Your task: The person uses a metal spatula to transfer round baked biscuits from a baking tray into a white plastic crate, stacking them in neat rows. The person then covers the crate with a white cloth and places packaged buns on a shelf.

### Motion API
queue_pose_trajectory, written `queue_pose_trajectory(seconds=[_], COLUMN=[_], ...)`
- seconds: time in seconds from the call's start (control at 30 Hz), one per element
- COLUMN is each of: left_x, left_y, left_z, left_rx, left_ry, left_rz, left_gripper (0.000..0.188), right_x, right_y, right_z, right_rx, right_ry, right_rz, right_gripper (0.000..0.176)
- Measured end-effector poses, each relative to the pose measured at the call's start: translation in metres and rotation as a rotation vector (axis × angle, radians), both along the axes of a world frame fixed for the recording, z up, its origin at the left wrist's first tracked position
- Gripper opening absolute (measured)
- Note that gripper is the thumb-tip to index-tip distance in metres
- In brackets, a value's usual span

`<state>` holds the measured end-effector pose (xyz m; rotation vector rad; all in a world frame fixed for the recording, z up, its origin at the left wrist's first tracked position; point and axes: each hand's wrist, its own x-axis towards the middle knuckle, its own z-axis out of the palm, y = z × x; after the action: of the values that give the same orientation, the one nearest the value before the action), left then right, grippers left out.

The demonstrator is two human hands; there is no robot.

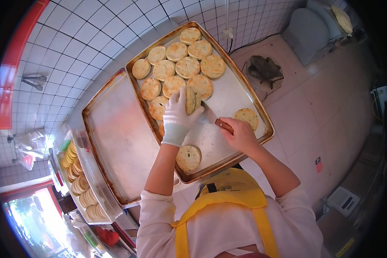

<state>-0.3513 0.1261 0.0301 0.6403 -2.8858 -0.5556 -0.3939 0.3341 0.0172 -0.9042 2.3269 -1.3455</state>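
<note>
My left hand (pixel 177 113), in a white glove, grips a round browned flatbread (pixel 192 100) tilted up on its edge between fingers and thumb. In my bare right hand (pixel 242 135) is the wooden handle (pixel 225 125) of a flat metal-bladed tool (pixel 209 113). Its blade points toward the tilted bread; whether they touch is hard to tell. Both hands are over a metal baking tray (pixel 235 88) with a browned rim. Several flatbreads (pixel 187 67) lie close together at the tray's far side. A separate flatbread (pixel 188 158) is at the near corner, and another (pixel 246 117) lies partly behind my right hand.
A second baking tray (pixel 122 138) sits at left, partly under the first. Beyond it stands a white plastic crate (pixel 100 196) with rows of flatbreads (pixel 84 187). A tiled wall (pixel 84 42) rises behind. A round stool (pixel 265 72) with dark cloth stands on the floor at right.
</note>
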Motion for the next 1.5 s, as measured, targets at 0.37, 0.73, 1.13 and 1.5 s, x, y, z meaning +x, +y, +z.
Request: queue_pose_trajectory(seconds=[0.37,0.73,1.13,1.5], left_x=[-0.073,-0.018,-0.026,-0.005], left_y=[-0.012,0.126,0.162,0.127], left_z=[-0.025,0.009,-0.039,-0.019], left_rx=[-0.086,-0.100,-0.157,0.406], left_ry=[-0.048,-0.050,0.278,0.110], left_rz=[-0.177,-0.249,-0.393,-0.242], left_gripper=[0.080,0.097,0.061,0.096], right_x=[-0.080,-0.023,-0.035,-0.030], right_y=[0.026,0.141,0.186,0.194], right_z=[-0.013,0.030,0.070,-0.028], right_rx=[0.239,0.239,0.635,0.327], right_ry=[-0.234,-0.286,-0.189,-0.229], right_rz=[-0.049,-0.072,-0.045,-0.082], right_gripper=[0.027,0.027,0.023,0.031])
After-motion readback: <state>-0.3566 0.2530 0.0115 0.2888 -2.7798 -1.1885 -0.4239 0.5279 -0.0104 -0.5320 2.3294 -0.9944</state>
